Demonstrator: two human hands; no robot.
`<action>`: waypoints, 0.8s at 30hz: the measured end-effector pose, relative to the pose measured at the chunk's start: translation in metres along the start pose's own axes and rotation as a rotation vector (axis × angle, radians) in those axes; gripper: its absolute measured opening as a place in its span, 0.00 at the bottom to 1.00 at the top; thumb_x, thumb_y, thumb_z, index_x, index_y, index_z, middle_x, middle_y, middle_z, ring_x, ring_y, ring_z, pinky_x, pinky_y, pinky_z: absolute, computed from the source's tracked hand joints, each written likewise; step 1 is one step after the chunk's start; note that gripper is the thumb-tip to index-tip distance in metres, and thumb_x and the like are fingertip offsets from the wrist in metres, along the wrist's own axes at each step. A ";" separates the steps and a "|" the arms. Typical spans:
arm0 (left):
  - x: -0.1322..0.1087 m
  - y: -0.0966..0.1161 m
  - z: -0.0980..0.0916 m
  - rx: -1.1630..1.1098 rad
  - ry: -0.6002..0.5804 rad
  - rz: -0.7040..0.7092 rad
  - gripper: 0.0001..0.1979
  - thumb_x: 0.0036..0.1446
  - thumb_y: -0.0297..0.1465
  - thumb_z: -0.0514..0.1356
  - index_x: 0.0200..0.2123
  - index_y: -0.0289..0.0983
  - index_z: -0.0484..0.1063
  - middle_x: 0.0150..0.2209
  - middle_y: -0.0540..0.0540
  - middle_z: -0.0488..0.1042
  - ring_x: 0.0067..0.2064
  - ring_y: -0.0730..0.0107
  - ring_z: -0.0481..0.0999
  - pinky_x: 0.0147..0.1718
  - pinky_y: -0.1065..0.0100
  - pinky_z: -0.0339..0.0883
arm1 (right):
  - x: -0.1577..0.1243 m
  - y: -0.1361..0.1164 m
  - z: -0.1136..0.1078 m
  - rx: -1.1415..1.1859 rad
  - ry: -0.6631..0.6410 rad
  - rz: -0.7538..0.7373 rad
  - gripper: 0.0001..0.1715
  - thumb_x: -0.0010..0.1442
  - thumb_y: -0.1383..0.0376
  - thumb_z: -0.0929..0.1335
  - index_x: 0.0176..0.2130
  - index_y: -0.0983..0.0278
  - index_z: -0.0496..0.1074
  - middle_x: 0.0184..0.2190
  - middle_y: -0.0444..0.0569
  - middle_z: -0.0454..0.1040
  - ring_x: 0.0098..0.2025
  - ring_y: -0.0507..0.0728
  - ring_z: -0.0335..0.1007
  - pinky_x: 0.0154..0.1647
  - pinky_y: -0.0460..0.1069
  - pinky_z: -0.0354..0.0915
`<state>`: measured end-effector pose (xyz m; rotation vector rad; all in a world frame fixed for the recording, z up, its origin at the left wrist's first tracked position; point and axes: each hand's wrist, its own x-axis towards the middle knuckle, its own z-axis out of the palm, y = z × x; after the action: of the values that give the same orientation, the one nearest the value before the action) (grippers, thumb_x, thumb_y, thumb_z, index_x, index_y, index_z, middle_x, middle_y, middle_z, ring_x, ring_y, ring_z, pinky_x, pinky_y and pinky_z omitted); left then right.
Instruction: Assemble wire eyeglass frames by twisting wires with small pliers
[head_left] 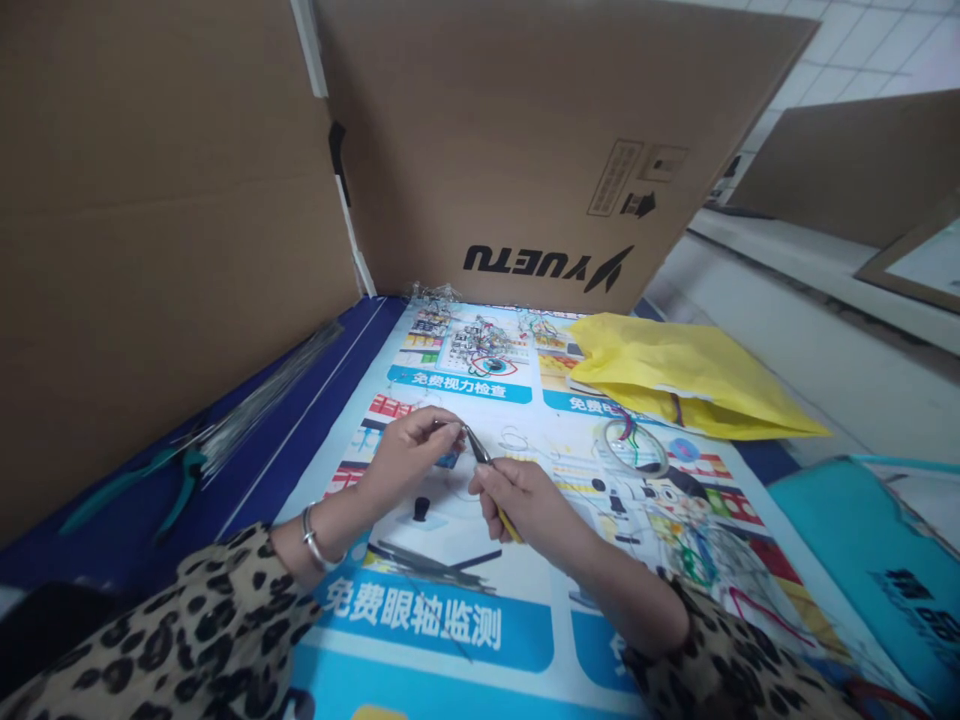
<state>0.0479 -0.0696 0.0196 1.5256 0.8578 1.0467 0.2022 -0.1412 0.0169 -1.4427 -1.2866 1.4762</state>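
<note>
My left hand [411,450] is closed in a pinch on a thin piece of wire at about the centre of the view. My right hand [525,500] grips small yellow-handled pliers [486,470], whose jaws meet the wire at my left fingertips. Both hands hover over a printed poster [442,610] that covers the table. I wear leopard-print sleeves and a silver bracelet [315,540] on the left wrist.
Teal-handled pliers [176,480] and a bundle of straight metal wires [262,400] lie at the left. A yellow plastic bag [690,375], a tape roll [637,447] and coloured wire bits [697,560] lie at the right. Cardboard walls [525,150] stand behind. A teal bag [877,570] lies far right.
</note>
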 end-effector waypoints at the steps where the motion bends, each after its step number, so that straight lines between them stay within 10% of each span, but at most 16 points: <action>1: 0.000 -0.001 -0.001 0.040 0.000 0.029 0.07 0.52 0.33 0.58 0.30 0.35 0.72 0.26 0.48 0.74 0.28 0.73 0.72 0.30 0.72 0.66 | 0.001 0.001 0.000 -0.007 0.002 -0.003 0.21 0.56 0.50 0.60 0.28 0.65 0.66 0.14 0.39 0.63 0.14 0.47 0.60 0.14 0.41 0.55; 24: -0.005 -0.007 0.000 0.403 0.103 0.293 0.07 0.51 0.28 0.58 0.32 0.39 0.75 0.29 0.48 0.77 0.30 0.70 0.73 0.33 0.70 0.65 | 0.000 0.001 0.003 0.076 0.015 0.036 0.22 0.54 0.48 0.62 0.28 0.65 0.66 0.16 0.40 0.64 0.15 0.46 0.61 0.15 0.42 0.57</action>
<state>0.0460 -0.0725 0.0116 1.9953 0.9788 1.2215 0.1997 -0.1421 0.0160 -1.4314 -1.1886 1.5185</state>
